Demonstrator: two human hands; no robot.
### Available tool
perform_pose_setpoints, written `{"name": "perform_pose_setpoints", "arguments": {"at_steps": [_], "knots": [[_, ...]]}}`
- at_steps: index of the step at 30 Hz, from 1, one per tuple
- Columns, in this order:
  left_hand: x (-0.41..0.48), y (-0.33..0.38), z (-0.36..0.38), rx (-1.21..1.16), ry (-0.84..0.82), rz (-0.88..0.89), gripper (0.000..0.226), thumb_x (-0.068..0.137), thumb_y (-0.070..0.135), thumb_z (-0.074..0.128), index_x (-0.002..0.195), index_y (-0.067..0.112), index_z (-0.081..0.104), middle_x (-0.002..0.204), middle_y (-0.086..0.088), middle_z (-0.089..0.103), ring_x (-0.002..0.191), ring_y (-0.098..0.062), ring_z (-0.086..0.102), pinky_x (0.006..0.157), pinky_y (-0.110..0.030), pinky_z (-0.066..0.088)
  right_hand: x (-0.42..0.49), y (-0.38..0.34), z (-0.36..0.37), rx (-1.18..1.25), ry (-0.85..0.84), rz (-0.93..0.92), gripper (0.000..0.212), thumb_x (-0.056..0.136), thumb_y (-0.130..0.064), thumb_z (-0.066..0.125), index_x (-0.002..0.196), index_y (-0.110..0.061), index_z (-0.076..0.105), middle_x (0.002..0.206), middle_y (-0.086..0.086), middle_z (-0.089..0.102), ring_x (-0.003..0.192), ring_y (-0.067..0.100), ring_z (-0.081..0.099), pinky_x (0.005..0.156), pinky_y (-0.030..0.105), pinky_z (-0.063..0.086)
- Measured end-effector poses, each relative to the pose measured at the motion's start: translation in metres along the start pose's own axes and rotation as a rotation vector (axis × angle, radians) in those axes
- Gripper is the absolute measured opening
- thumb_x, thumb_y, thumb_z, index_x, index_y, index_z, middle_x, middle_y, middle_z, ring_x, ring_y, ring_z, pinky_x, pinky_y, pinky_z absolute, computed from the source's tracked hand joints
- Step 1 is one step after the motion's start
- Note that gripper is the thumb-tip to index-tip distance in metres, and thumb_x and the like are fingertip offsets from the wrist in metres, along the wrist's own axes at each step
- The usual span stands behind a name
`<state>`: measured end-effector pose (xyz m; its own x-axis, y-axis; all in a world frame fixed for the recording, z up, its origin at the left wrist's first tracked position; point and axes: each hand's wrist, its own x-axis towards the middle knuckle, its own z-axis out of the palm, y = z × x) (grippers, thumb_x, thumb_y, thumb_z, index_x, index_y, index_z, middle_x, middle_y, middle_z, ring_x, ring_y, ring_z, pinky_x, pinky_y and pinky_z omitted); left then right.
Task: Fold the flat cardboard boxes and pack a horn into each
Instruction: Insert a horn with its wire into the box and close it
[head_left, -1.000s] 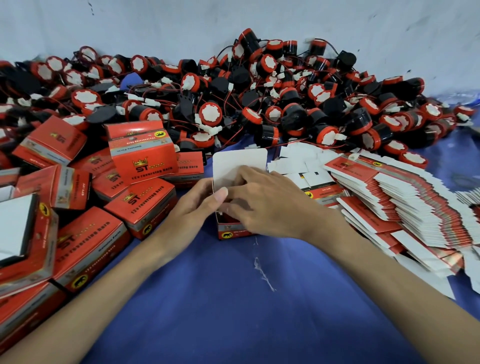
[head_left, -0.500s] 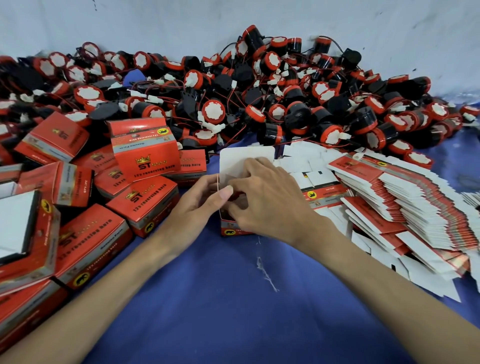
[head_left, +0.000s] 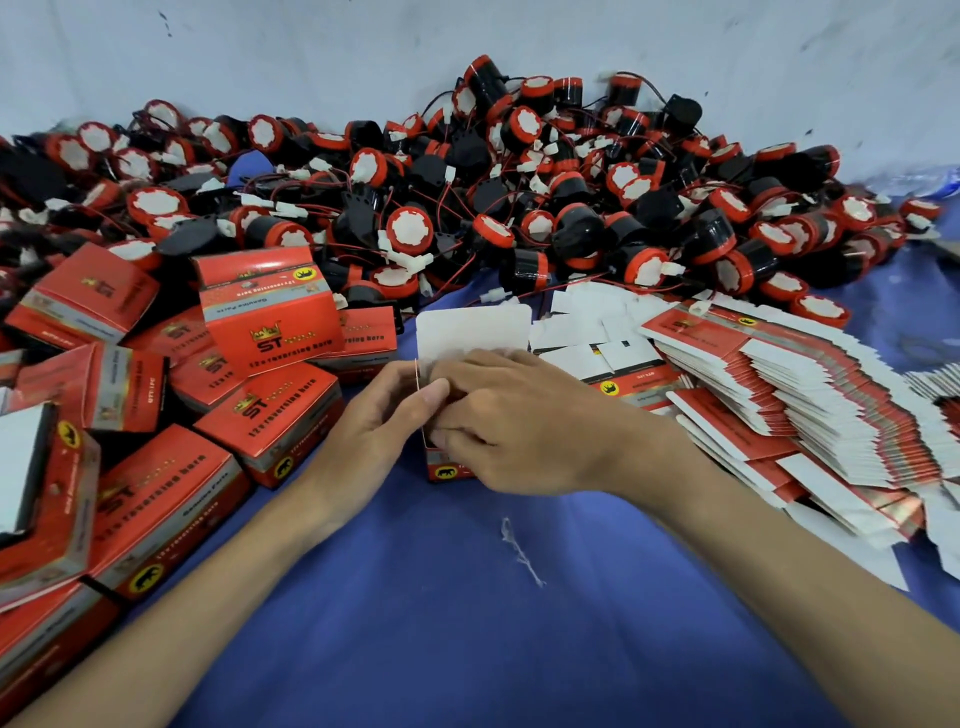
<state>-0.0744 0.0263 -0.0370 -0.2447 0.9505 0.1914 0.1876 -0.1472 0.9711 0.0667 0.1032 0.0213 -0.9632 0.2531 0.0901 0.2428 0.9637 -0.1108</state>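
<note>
Head view is showing a small red cardboard box (head_left: 472, 332) sitting on the blue cloth (head_left: 467, 623), white lid flap standing up; the left hand (head_left: 384, 415) is pinching its left wall, the right hand (head_left: 524, 431) is curling fingers over its top, near the heap of red-and-black round horns (head_left: 519, 208)

A: What colours are the horns (head_left: 410, 228)?
B: Black bodies, red rims, white faces, thin red wires.
A: And the folded boxes (head_left: 270, 322)?
B: Red, a grey band, black lettering, a yellow oval with a black animal. The flat boxes (head_left: 779, 395) show red and white; the cloth (head_left: 467, 623) is blue.
</note>
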Motion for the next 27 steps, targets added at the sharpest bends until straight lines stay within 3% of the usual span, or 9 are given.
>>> {"name": "perform_pose_setpoints", "arguments": {"at_steps": [3, 5, 9, 13, 15, 17, 19, 24, 27], "knots": [[0.0, 0.0, 0.0, 0.014, 0.011, -0.007, 0.038, 0.092, 0.046, 0.051, 0.108, 0.013, 0.061, 0.096, 0.007, 0.068, 0.094, 0.0, 0.061, 0.079, -0.007, 0.043, 0.001, -0.001, 0.002, 0.028, 0.181, 0.03, 0.025, 0.1, -0.019, 0.039, 0.085, -0.014, 0.058, 0.092, -0.004, 0.054, 0.085, 0.017, 0.049, 0.081, 0.04, 0.044], [0.001, -0.001, -0.002, 0.024, 0.018, -0.019, 0.038, 0.089, 0.048, 0.05, 0.107, 0.016, 0.061, 0.1, 0.008, 0.069, 0.097, -0.002, 0.062, 0.079, -0.008, 0.044, 0.001, 0.003, -0.001, 0.156, 0.476, 0.07, 0.023, 0.098, -0.016, 0.044, 0.076, -0.017, 0.046, 0.071, -0.01, 0.043, 0.067, 0.015, 0.04, 0.062, 0.035, 0.04], [0.001, -0.002, -0.001, -0.004, 0.019, -0.03, 0.04, 0.08, 0.047, 0.046, 0.107, 0.021, 0.06, 0.102, 0.007, 0.07, 0.098, -0.004, 0.064, 0.078, -0.01, 0.046, -0.006, 0.016, 0.0, 0.298, 0.799, 0.084, 0.028, 0.096, -0.01, 0.048, 0.068, -0.011, 0.051, 0.059, -0.001, 0.049, 0.053, 0.016, 0.047, 0.053, 0.028, 0.036], [0.001, -0.001, -0.002, -0.03, 0.011, -0.04, 0.044, 0.078, 0.05, 0.048, 0.11, 0.022, 0.06, 0.105, 0.012, 0.07, 0.097, 0.001, 0.064, 0.075, -0.007, 0.046, -0.02, 0.024, 0.019, 0.387, 0.852, 0.097, 0.021, 0.092, 0.001, 0.052, 0.076, -0.001, 0.065, 0.065, -0.002, 0.061, 0.058, 0.01, 0.059, 0.059, 0.012, 0.044], [0.0, -0.001, -0.001, -0.028, 0.003, -0.043, 0.045, 0.078, 0.05, 0.048, 0.111, 0.021, 0.059, 0.106, 0.012, 0.07, 0.098, 0.0, 0.064, 0.076, -0.008, 0.046, -0.029, 0.029, 0.026, 0.436, 0.904, 0.096, 0.02, 0.092, 0.009, 0.049, 0.093, 0.001, 0.067, 0.078, 0.004, 0.07, 0.072, 0.006, 0.067, 0.071, 0.012, 0.049], [0.0, -0.001, -0.001, -0.025, 0.002, -0.046, 0.044, 0.079, 0.049, 0.048, 0.111, 0.021, 0.059, 0.106, 0.01, 0.069, 0.098, 0.0, 0.064, 0.077, -0.009, 0.046, -0.035, 0.031, 0.032, 0.477, 0.917, 0.129, 0.044, 0.086, 0.022, 0.04, 0.118, -0.004, 0.057, 0.11, 0.008, 0.067, 0.103, 0.009, 0.065, 0.089, 0.019, 0.049], [0.0, -0.002, -0.002, -0.024, -0.006, -0.05, 0.042, 0.082, 0.05, 0.046, 0.111, 0.023, 0.059, 0.107, 0.011, 0.069, 0.099, 0.002, 0.063, 0.078, -0.008, 0.045, -0.042, 0.031, 0.038, 0.464, 0.906, 0.158, 0.063, 0.071, 0.026, 0.034, 0.122, -0.004, 0.055, 0.125, 0.011, 0.056, 0.121, 0.014, 0.053, 0.097, 0.022, 0.044], [0.0, -0.006, -0.005, -0.019, -0.036, -0.081, 0.067, 0.088, 0.067, 0.033, 0.137, 0.023, 0.047, 0.139, 0.011, 0.051, 0.129, 0.003, 0.043, 0.109, -0.021, 0.034, -0.047, 0.027, 0.045, 0.434, 0.836, 0.081, 0.03, 0.08, 0.013, 0.049, 0.098, 0.003, 0.071, 0.103, 0.013, 0.066, 0.098, 0.018, 0.062, 0.083, 0.022, 0.048], [-0.001, -0.003, -0.004, 0.004, -0.06, -0.071, 0.051, 0.088, 0.05, 0.039, 0.119, 0.014, 0.054, 0.12, -0.004, 0.062, 0.107, 0.003, 0.056, 0.09, -0.012, 0.044, -0.046, 0.023, 0.049, 0.443, 0.737, 0.043, 0.028, 0.085, 0.007, 0.052, 0.104, -0.001, 0.072, 0.105, 0.007, 0.07, 0.101, 0.014, 0.065, 0.085, 0.022, 0.051]]}}
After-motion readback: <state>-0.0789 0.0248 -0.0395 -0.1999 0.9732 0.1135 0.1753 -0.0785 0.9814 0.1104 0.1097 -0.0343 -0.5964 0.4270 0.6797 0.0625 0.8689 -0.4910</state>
